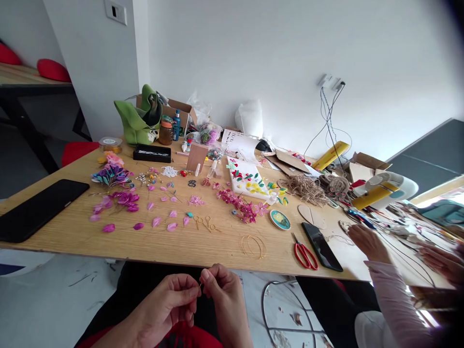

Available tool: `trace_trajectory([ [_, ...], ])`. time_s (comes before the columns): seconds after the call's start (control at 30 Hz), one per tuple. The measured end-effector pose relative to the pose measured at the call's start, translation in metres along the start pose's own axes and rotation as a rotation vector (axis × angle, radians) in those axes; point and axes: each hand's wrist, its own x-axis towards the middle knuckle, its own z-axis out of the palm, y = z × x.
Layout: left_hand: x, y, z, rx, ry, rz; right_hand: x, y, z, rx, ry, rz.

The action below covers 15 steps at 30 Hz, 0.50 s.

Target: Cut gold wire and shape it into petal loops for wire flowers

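Below the table's front edge, my left hand [173, 298] and my right hand [226, 296] meet, fingertips almost touching. Each pinches thumb against forefinger. Whatever lies between them is tiny and dark, too small to name. Straight ahead on the table lie loose pink petals [171, 226], small gold wire loops [207, 223] and a coil of thin gold wire [253, 246]. To the right of the coil are red-handled scissors [305, 254] and a black phone [322, 246]. A spray of dark pink flowers [246, 210] is farther back, beside a round painted piece [280, 220].
A black tablet-like slab [39, 208] covers the table's left end. Fabric flowers [112, 174], a black tray [152, 153] and a green felt bag [136, 123] stand behind. At right, a co-worker's hand [369, 241] works among twine [304, 189], cables and a white-yellow device [386, 188].
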Motion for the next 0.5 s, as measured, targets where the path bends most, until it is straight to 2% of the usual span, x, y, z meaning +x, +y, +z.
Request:
trace_trajectory([
  [0.13, 0.002, -0.007, 0.0, -0.128, -0.032, -0.034, 0.001, -0.001, 0.0, 0.026, -0.01, 0.019],
  [0.23, 0.001, -0.009, 0.001, -0.109, -0.029, -0.021, 0.004, -0.003, 0.0, 0.016, -0.011, 0.042],
  [0.4, 0.002, -0.005, -0.003, 0.234, 0.075, 0.137, 0.009, -0.004, -0.002, -0.032, 0.058, 0.039],
  [0.5, 0.004, -0.001, -0.006, 0.428, 0.14, 0.214, 0.012, -0.002, 0.0, -0.053, 0.055, 0.041],
])
